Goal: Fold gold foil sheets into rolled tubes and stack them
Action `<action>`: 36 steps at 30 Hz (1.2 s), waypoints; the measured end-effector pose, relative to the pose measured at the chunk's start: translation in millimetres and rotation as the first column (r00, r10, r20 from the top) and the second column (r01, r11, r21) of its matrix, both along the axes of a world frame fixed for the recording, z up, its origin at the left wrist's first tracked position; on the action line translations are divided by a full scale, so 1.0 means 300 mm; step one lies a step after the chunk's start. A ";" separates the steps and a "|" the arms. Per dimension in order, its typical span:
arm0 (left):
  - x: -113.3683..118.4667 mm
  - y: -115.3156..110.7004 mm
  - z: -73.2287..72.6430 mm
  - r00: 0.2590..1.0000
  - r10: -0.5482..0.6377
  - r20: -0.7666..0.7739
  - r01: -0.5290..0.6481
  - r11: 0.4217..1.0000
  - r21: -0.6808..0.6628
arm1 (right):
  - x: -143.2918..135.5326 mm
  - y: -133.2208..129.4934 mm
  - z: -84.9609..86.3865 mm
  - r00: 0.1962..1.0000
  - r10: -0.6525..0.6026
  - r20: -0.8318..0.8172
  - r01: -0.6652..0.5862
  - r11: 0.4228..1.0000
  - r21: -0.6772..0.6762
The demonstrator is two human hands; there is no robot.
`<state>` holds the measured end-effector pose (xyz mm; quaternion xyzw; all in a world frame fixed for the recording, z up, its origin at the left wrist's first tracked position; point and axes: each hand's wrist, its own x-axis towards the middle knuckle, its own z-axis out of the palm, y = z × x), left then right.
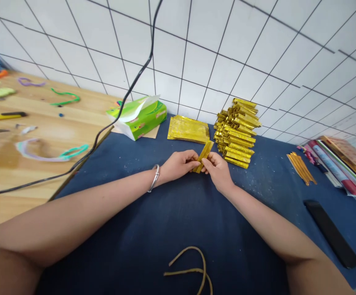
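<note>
Between my two hands a narrow folded strip of gold paper (206, 151) is held at a slant above the dark blue table surface (165, 213). My left hand (181, 165) pinches its lower left side, and a silver bracelet (155, 178) circles that wrist. On the right side of the strip, the thumb and fingers of my right hand (217, 169) are closed on it. Just beyond my hands lies a flat stack of gold paper sheets (188, 129). A tall pile of folded gold strips (238, 131) stands to its right, near the wall.
A green tissue box (145, 119) is at the back left. A black cable (131, 86) hangs across the left side. Brown cords (202, 262) lie near the front. At right are orange sticks (301, 168), books (342, 164) and a black bar (332, 233).
</note>
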<state>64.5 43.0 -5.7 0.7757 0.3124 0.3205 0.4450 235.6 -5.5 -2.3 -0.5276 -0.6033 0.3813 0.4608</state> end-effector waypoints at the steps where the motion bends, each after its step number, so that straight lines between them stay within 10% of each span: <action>1: -0.002 0.004 -0.002 0.999 0.040 0.019 -0.040 0.999 0.006 | -0.006 0.006 0.000 1.000 0.003 0.011 -0.003 1.000 0.013; 19: 0.020 0.007 0.017 0.973 0.130 0.192 -0.154 0.981 0.117 | -0.022 -0.018 -0.007 0.883 0.011 0.470 -0.094 0.984 0.154; 36: 0.000 -0.005 -0.023 0.965 0.102 0.243 -0.109 0.994 0.013 | -0.017 -0.040 -0.008 0.896 0.058 0.441 -0.141 0.977 0.158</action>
